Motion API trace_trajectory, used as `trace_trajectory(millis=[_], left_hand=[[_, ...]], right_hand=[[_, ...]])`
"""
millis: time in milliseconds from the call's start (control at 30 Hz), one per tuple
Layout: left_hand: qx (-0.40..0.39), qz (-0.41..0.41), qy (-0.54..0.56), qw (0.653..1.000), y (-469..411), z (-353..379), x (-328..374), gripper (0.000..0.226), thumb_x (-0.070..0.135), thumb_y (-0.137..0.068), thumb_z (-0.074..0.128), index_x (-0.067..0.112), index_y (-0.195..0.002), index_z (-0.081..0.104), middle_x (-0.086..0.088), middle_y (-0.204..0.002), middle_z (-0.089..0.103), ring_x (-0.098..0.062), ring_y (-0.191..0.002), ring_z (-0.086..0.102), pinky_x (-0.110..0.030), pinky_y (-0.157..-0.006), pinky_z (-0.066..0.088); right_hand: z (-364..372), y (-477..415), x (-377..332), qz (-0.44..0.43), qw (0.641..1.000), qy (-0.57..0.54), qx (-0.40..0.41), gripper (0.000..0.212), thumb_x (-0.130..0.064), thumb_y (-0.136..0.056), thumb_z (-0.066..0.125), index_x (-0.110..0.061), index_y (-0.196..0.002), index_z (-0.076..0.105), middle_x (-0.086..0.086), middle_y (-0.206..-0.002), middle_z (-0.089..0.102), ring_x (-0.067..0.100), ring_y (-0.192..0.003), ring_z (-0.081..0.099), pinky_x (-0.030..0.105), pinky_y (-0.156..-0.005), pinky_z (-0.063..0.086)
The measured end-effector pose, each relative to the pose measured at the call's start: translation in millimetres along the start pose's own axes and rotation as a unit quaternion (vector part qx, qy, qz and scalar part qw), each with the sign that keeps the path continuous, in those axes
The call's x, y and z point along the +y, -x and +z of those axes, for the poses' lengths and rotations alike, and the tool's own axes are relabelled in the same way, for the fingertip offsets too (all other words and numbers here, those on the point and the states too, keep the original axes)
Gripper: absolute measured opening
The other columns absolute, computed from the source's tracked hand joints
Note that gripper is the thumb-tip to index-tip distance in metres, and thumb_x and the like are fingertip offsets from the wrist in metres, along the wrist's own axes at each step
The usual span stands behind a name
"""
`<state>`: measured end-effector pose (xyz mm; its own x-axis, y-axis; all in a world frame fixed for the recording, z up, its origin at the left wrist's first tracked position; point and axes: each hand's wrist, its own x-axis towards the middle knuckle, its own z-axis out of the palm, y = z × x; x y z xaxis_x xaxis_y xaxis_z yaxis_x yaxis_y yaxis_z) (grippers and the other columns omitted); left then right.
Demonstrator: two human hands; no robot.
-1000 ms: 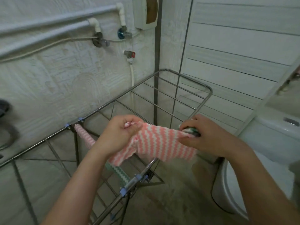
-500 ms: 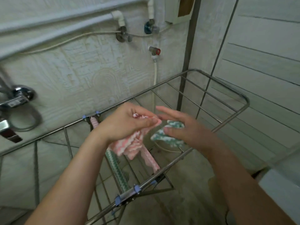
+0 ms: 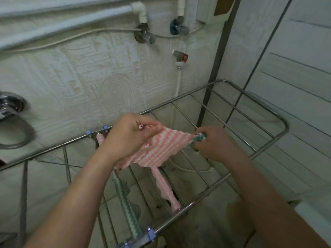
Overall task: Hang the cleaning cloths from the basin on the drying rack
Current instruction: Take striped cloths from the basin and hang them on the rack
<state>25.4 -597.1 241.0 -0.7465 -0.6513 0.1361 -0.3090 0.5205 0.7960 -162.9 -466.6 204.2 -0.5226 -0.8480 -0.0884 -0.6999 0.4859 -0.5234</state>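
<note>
A pink-and-white striped cloth (image 3: pixel 161 149) is stretched between both hands above the metal drying rack (image 3: pixel 268 113). My left hand (image 3: pixel 129 136) pinches its left corner. My right hand (image 3: pixel 213 142) pinches the right corner together with a bunched green-and-white cloth (image 3: pixel 197 140). Two cloths hang on the rack's bars below: a green-striped one (image 3: pixel 127 206) and a pink-striped one (image 3: pixel 164 188). The basin is out of view.
The rack stands against a patterned tiled wall with pipes and valves (image 3: pixel 143 33) and a red-handled tap (image 3: pixel 180 57). A chrome fitting with a hose loop (image 3: pixel 10 111) is at the left. A white panelled door (image 3: pixel 295 77) closes off the right side.
The pink cloth was bunched in my left hand half a second ago; now it is pulled out flat between both hands. My right hand has closed on its right corner.
</note>
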Motion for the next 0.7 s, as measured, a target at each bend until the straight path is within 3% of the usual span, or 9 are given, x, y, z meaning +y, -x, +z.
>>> trace_trajectory(millis=[100, 233, 333, 433, 533, 600, 700], left_hand=[[-0.001, -0.012, -0.052, 0.999, -15.1, -4.2, -13.1, 0.007, 0.032, -0.081, 0.070, 0.035, -0.086, 0.073, 0.026, -0.074, 0.066, 0.012, -0.073, 0.061, -0.012, -0.067, 0.045], [-0.027, -0.014, -0.069, 0.997, -29.9, -8.6, -28.0, 0.013, 0.023, -0.083, 0.071, 0.035, -0.080, 0.067, 0.021, -0.068, 0.064, 0.005, -0.064, 0.061, -0.007, -0.057, 0.040], [-0.016, -0.026, -0.017, 0.999, -37.0, -6.7, -36.7, 0.008, 0.024, -0.084, 0.069, 0.029, -0.078, 0.068, 0.020, -0.070, 0.064, 0.006, -0.068, 0.059, -0.012, -0.063, 0.041], [-0.005, -0.058, 0.111, 0.992, -40.0, -5.8, -39.2, 0.003, 0.022, -0.084, 0.069, 0.020, -0.083, 0.071, 0.011, -0.072, 0.065, 0.000, -0.064, 0.059, -0.017, -0.065, 0.047], [0.021, -0.097, 0.124, 0.987, -56.5, 4.3, -61.3, 0.003, 0.014, -0.085, 0.068, 0.014, -0.083, 0.070, 0.008, -0.067, 0.062, 0.001, -0.057, 0.056, -0.012, -0.059, 0.045], [0.011, -0.137, 0.052, 0.989, -74.1, 21.1, -92.4, 0.010, 0.016, -0.086, 0.067, 0.019, -0.076, 0.066, 0.009, -0.066, 0.061, -0.004, -0.059, 0.056, -0.021, -0.062, 0.047], [0.002, -0.203, -0.023, 0.979, -97.6, 44.6, -137.8, 0.016, 0.016, -0.085, 0.065, 0.019, -0.070, 0.060, 0.003, -0.068, 0.059, -0.011, -0.063, 0.056, -0.022, -0.064, 0.048]], right_hand=[[-3.8, -18.0, 7.7, 0.039, 0.988, -0.142, 0.053, 0.009, -0.016, -0.081, 0.065, -0.008, -0.080, 0.067, 0.007, -0.070, 0.062, 0.012, -0.057, 0.051, 0.018, -0.045, 0.040], [-9.0, -41.9, 6.5, 0.065, 0.974, -0.177, 0.126, 0.006, -0.015, -0.083, 0.063, -0.010, -0.079, 0.065, 0.006, -0.071, 0.063, 0.015, -0.060, 0.054, 0.030, -0.056, 0.049], [-21.8, -53.0, -1.8, 0.054, 0.956, -0.215, 0.191, 0.011, -0.013, -0.081, 0.066, -0.020, -0.073, 0.064, -0.002, -0.069, 0.063, 0.014, -0.060, 0.058, 0.029, -0.056, 0.048], [-36.9, -64.5, -8.2, 0.028, 0.951, -0.226, 0.209, 0.001, -0.014, -0.078, 0.067, -0.014, -0.077, 0.068, 0.004, -0.071, 0.066, 0.018, -0.063, 0.060, 0.032, -0.058, 0.050], [-25.2, -102.0, -2.1, 0.039, 0.974, -0.148, 0.170, 0.006, -0.016, -0.077, 0.067, -0.011, -0.079, 0.067, 0.005, -0.069, 0.063, 0.015, -0.061, 0.056, 0.027, -0.058, 0.045], [3.1, -135.6, 10.2, 0.063, 0.990, -0.082, 0.093, 0.004, -0.016, -0.078, 0.067, -0.012, -0.080, 0.065, 0.000, -0.068, 0.059, 0.010, -0.062, 0.054, 0.021, -0.052, 0.037], [54.3, -179.3, 33.1, 0.073, 0.997, -0.020, -0.002, 0.008, -0.018, -0.075, 0.068, -0.014, -0.078, 0.061, 0.008, -0.080, 0.063, 0.029, -0.082, 0.064, 0.024, -0.060, 0.034]])
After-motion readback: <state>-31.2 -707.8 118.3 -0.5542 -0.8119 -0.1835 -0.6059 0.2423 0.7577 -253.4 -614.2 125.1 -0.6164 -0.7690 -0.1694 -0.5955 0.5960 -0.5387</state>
